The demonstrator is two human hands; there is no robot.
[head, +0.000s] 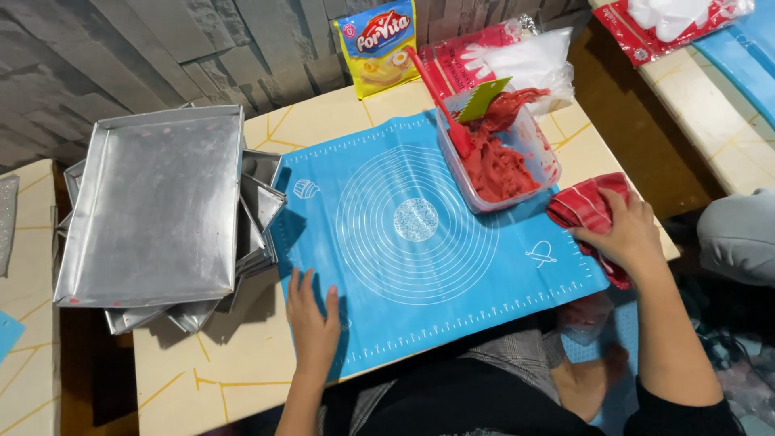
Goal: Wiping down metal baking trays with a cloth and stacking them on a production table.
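Pressing flat on the blue baking mat (420, 242), the left hand (313, 323) lies palm down at the mat's near left corner, fingers straight and slightly spread, holding nothing. Right hand (626, 234) rests on a red striped cloth (585, 206) at the mat's right edge, fingers curled over the bunched fabric and gripping it; part of the cloth hangs past the table edge under the wrist.

Mat covers the middle of a cream table (234, 371) with yellow line pattern. Printed circles on the mat, a pale round patch at their centre.

Clear plastic tub (533, 173) stands on the mat's far right corner, just beside the cloth, filled with red dough (496, 169). Red spatula (440, 101) and green scraper (484, 98) stand in the dough, both tilted.

Left of the mat: stack of metal baking trays (153, 210), top one upside down, lower ones skewed, touching the mat's left edge.

Far side: yellow packet (379, 44) against the stone wall; red-and-clear bag of gloves (517, 56) behind the tub.
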